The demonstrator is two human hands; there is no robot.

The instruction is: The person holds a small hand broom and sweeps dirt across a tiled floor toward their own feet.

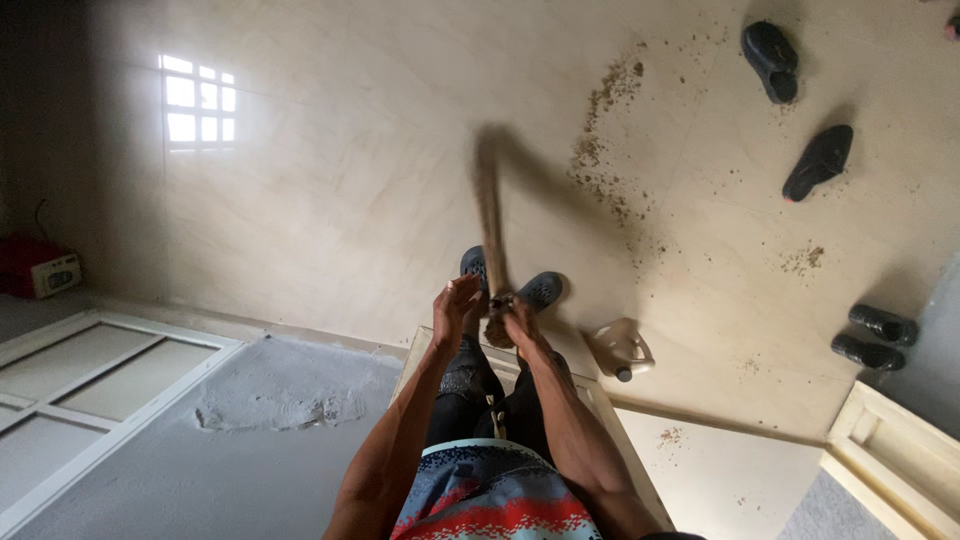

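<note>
My right hand is closed around the lower end of a long brown stick-like tool. The tool points away from me over the cream tiled floor and is blurred by motion. My left hand sits just left of the grip with its fingers spread, at most brushing the tool. Below the hands I see my dark trousers and my two dark shoes.
Brown dirt is scattered over the tiles. Several black shoes lie at the right. A white plastic jug lies near my feet, beside a pale wooden frame. A red box and a white window frame are at the left.
</note>
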